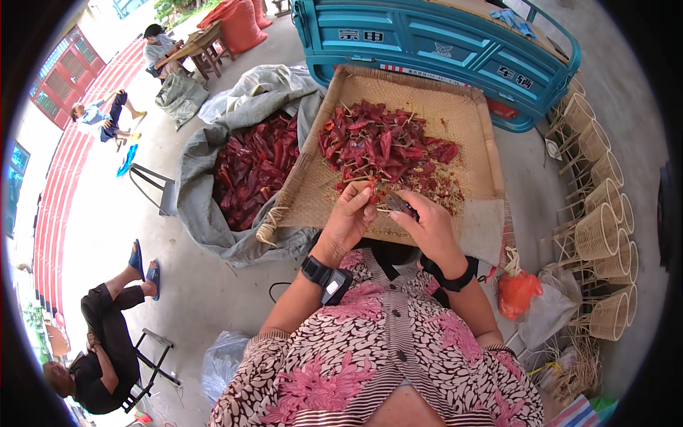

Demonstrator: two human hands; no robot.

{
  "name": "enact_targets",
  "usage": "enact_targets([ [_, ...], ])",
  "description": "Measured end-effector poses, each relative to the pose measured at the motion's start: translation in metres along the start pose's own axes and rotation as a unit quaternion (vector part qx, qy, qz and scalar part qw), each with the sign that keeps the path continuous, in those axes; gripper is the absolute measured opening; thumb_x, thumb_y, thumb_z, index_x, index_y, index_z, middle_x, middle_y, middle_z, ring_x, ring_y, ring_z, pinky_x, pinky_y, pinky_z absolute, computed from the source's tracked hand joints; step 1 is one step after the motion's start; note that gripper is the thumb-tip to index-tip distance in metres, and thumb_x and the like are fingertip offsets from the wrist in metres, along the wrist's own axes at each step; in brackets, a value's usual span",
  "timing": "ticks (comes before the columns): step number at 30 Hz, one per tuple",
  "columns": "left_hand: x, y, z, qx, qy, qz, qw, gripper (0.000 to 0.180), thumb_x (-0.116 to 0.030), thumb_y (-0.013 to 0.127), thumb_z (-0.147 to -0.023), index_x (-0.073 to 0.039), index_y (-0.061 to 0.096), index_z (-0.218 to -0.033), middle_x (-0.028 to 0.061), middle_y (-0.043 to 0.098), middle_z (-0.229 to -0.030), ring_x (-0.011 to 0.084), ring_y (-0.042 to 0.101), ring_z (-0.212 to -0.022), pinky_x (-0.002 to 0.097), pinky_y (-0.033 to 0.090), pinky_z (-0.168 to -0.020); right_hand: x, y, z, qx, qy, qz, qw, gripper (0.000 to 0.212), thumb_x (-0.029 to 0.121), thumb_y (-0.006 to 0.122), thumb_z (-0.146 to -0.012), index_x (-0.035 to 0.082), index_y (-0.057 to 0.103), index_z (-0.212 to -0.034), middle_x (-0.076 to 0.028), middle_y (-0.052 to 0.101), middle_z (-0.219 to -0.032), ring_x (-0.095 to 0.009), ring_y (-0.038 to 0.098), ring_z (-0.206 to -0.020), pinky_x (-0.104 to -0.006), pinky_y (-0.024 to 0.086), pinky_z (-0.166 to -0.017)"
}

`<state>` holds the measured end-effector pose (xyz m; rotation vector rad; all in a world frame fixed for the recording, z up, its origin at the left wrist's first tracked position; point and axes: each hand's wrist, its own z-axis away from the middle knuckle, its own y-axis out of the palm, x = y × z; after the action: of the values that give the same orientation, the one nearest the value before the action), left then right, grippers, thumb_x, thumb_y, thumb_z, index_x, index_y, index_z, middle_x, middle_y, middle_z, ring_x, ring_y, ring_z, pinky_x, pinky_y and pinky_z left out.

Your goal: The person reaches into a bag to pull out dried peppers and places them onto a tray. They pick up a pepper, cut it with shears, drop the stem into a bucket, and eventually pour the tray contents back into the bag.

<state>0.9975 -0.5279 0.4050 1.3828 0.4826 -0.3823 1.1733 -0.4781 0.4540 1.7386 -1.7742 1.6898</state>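
Note:
A woven bamboo tray [302,203] with a raised rim lies in front of me. A heap of dried red chili peppers [380,142] covers its middle, with loose yellowish seeds and stem bits around them. Above the tray's near part, my left hand [346,220] pinches a red chili pepper [371,193] between thumb and fingers. Close beside it, my right hand [432,229] is closed around a small pair of scissors [400,203], whose blades point toward the chili. Fingers partly cover the scissors' handles.
Left of the tray stands an open grey sack [196,178] full of dried chilies [256,167]. A blue cargo cart [434,46] is behind. Wicker baskets [597,235] line the right. Seated people [107,349] are at left. An orange bag [518,293] sits near my right elbow.

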Motion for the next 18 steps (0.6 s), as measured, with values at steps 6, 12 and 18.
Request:
enact_targets([
  [6, 0.006, -0.008, 0.003, -0.004, 0.013, -0.009, 1.0, 0.01, -0.013, 0.059, -0.091, -0.009, 0.057, -0.1, -0.0021, 0.053, -0.077, 0.0088, 0.047, -0.061, 0.0225, 0.039, -0.057, 0.001, 0.005, 0.006, 0.025, 0.002, 0.021, 0.999, 0.035, 0.024, 0.064, -0.082, 0.005, 0.059, -0.111, -0.015, 0.064, -0.094, -0.03, 0.063, -0.079, -0.0362, 0.049, -0.067],
  [12, 0.006, -0.011, 0.006, 0.008, 0.028, -0.04, 0.999, 0.009, -0.011, 0.059, -0.091, -0.008, 0.058, -0.099, -0.0022, 0.054, -0.078, 0.0086, 0.047, -0.063, 0.0216, 0.039, -0.058, -0.004, 0.008, 0.011, 0.022, 0.009, 0.026, 0.999, 0.036, 0.025, 0.065, -0.082, 0.003, 0.059, -0.11, -0.017, 0.064, -0.094, -0.032, 0.063, -0.08, -0.0369, 0.049, -0.069],
  [18, 0.006, -0.01, 0.006, -0.002, 0.035, -0.072, 0.997, 0.01, -0.013, 0.059, -0.091, -0.007, 0.056, -0.098, -0.0019, 0.053, -0.076, 0.0076, 0.048, -0.062, 0.022, 0.038, -0.056, -0.005, 0.01, 0.014, 0.032, 0.045, -0.02, 0.998, 0.036, 0.024, 0.065, -0.082, 0.003, 0.059, -0.11, -0.017, 0.063, -0.092, -0.032, 0.062, -0.077, -0.0367, 0.048, -0.068],
])
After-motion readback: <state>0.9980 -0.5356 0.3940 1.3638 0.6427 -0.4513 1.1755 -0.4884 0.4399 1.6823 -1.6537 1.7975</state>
